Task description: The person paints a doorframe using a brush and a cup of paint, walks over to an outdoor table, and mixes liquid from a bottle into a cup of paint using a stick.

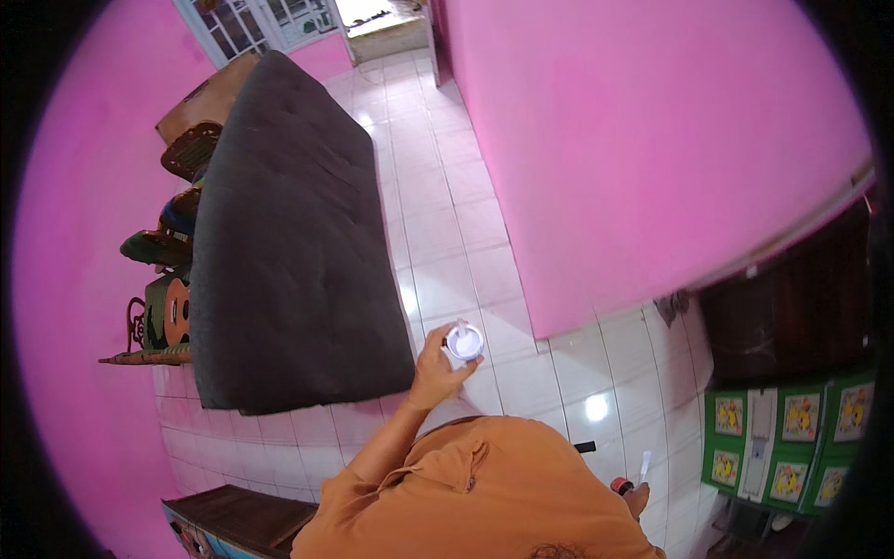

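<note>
Over the white tile floor (449, 224), btwn the gray mattress (298, 233) and the pink wall (661, 140), the L hand (434, 369) holds a round white tub (476, 353) w/ fingers & thumb curled around its sides. Down low by the orange shirt (494, 489) is the R hand (638, 501), w/ a small red thing (620, 484) & a thin white stick (644, 465) at its fingers; can't tell if it's pinching them. Green cabinet (778, 456) is far R.

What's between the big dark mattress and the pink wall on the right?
The head view shows white floor tiles there, with the left hand holding a white container above.
</note>
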A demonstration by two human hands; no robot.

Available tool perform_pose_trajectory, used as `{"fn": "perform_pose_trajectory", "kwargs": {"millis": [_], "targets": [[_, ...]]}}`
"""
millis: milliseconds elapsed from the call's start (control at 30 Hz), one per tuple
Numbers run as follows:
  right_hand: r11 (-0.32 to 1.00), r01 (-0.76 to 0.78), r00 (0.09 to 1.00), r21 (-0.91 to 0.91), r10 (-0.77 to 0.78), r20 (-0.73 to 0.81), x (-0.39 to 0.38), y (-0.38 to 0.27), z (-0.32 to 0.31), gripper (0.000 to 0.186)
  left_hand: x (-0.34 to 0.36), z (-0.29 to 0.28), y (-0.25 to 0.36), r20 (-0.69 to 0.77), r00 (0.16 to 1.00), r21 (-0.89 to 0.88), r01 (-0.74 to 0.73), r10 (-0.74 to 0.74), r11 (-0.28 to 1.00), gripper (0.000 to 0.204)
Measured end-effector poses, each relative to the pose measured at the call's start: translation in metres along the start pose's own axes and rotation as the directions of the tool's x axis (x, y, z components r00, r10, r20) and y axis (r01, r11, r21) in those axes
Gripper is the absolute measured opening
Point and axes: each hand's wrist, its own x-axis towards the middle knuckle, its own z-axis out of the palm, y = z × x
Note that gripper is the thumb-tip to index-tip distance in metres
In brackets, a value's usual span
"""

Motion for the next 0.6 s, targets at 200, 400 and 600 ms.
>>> {"fn": "perform_pose_trajectory", "kwargs": {"millis": [200, 400, 600], "targets": [[0.987, 0.150, 0.982, 0.052, -0.155, 0.108, 0.003, -0.172, 0.054, 0.014, 0.094, -0.096, -0.009, -0.014, 1.000, 0.067, 0.014, -0.013, 0.998, 0.068], [0.957, 0.284, 0.898, 0.062, -0.288, 0.334, 0.028, -0.392, 0.047, 0.021, 0.182, -0.180, -0.039, -0.144, 0.988, 0.137, -0.043, 0.063, 0.990, 0.067], [0.828, 0.552, 0.788, 0.095, -0.556, 0.264, 0.110, -0.573, 0.079, 0.021, 0.271, -0.236, -0.092, -0.290, 0.957, 0.134, 0.020, 0.020, 0.991, 0.065]]}}
